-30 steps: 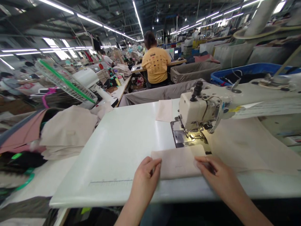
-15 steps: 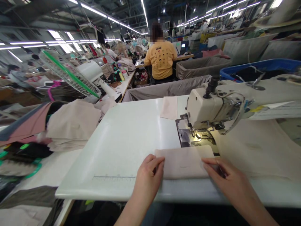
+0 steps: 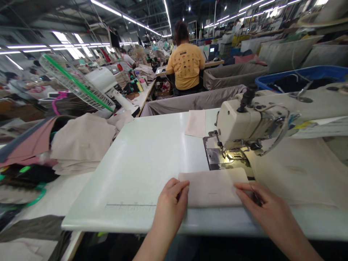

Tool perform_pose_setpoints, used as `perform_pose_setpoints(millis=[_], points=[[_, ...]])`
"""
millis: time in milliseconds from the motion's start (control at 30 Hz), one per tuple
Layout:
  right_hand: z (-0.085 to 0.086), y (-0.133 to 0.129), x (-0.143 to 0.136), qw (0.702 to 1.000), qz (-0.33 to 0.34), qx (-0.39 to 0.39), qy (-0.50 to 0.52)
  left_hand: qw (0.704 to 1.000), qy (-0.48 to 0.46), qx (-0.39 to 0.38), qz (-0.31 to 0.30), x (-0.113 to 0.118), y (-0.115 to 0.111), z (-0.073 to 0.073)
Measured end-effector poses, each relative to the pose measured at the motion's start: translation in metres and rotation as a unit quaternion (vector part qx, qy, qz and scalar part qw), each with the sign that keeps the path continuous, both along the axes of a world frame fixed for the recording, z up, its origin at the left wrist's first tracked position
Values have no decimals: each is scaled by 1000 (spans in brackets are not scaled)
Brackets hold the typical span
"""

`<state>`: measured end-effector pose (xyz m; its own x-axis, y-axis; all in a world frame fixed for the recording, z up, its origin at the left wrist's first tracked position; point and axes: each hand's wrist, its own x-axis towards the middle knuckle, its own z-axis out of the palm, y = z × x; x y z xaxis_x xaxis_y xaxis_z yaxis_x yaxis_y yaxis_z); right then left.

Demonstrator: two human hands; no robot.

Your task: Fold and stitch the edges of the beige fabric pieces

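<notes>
Two hands (image 3: 172, 201) (image 3: 262, 203); one cloth (image 3: 213, 187) between

Overhead: long white tube-shaped lamps (image 3: 107, 8) shine brightly.
Sewing spot: warm yellow glow on flat silver metal plate (image 3: 214, 155).
Glare: pale streaks on smooth white tabletop (image 3: 141, 163).
Edges: stretched, perhaps blurred.

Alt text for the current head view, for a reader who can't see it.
A person's left hand and right hand hold opposite ends of a beige cloth on a white table near a sewing machine. Beyond, a co-worker in yellow sits facing away.
</notes>
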<state>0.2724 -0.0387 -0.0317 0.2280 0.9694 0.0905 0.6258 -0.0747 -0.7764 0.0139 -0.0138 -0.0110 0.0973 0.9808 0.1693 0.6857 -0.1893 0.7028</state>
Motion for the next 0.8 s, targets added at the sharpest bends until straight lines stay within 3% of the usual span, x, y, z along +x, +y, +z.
perform_pose_setpoints(millis=[333, 800], points=[[-5, 6, 3, 999, 1, 35, 37, 999, 34, 9, -8, 0, 6, 7], [6, 16, 1, 999, 9, -19, 38, 997, 63, 11, -49, -17, 17, -1]])
